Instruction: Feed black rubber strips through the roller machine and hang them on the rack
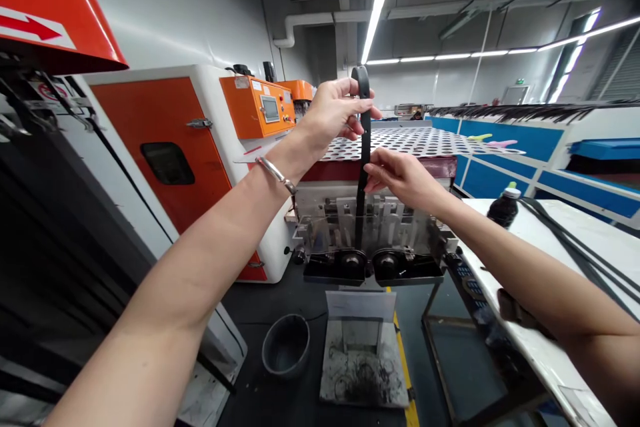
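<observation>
Strap point(366, 139) ran up from the machine point(395, 235). The left hand point(334, 111) pinched its curled top; the right hand point(395, 175) pinched it lower, closer to the machine.

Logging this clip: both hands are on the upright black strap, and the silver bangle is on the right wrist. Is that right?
Not quite: the silver bangle is on the left wrist, as the head view shows. The rest stands: the left hand and right hand are both on the upright black strap.
</observation>
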### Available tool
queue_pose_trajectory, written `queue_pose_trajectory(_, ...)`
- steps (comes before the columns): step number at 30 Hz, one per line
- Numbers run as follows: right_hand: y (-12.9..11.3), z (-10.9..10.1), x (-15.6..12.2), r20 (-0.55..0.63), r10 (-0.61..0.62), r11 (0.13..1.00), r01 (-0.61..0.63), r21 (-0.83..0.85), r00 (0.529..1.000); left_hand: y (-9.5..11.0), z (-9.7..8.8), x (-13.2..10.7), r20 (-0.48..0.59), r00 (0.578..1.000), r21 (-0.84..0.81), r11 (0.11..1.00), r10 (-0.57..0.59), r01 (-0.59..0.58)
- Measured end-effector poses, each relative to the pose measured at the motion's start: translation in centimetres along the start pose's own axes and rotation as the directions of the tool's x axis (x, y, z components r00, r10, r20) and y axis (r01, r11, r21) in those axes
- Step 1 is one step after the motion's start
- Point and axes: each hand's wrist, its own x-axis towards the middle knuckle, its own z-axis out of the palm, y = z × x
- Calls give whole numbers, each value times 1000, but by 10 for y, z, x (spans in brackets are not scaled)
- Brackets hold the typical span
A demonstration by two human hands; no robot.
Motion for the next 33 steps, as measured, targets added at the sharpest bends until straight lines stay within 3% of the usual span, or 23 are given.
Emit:
queue_pose_trajectory(5,4,-6,-9,55,66,996,-62,-71,996,-7,4,-4,24,1000,20,1000,-18,18)
queue_pose_trajectory(9,10,-4,-22,89,63,956,-34,-290,994,-18,11,-12,25,999,80,996,-35,33)
queue_pose_trajectory(13,6,-1,-41,-26,-25,866,9,-499,999,-33,15,-18,51,998,203,979,-43,32)
queue_pose_trajectory(16,-3,3,-67,-89,36,891,-72,-448,995,-46,18,-24,64,998,341,939,20,-40)
queue_pose_trajectory(19,0,17,-108,72,220,945,-194,-264,973,-56,21,-41,9,996,470,879,90,-84)
queue_pose_trajectory(21,18,36,-140,250,334,940,-299,-166,909,-59,23,-64,-62,991,520,852,115,-67)
queue_pose_trajectory(23,48,60,-171,343,421,907,-402,-128,840,-62,23,-97,-130,987,529,849,93,-10)
queue_pose_trajectory(25,85,87,-197,297,496,866,-489,-103,816,-68,25,-137,-184,983,483,870,-11,100)
queue_pose_trajectory(27,121,112,-214,162,556,830,-555,-57,815,-82,30,-182,-225,957,381,887,-185,261)
queue_pose_trajectory(30,163,140,-221,-34,652,758,-652,6,758,-116,48,-250,-228,847,157,840,-481,519)
queue_pose_trajectory(32,179,151,-219,-90,703,710,-704,19,706,-139,66,-291,-168,745,23,753,-646,658)
queue_pose_trajectory(33,184,155,-217,-88,703,709,-705,23,705,-149,75,-309,-136,695,-29,704,-706,710)
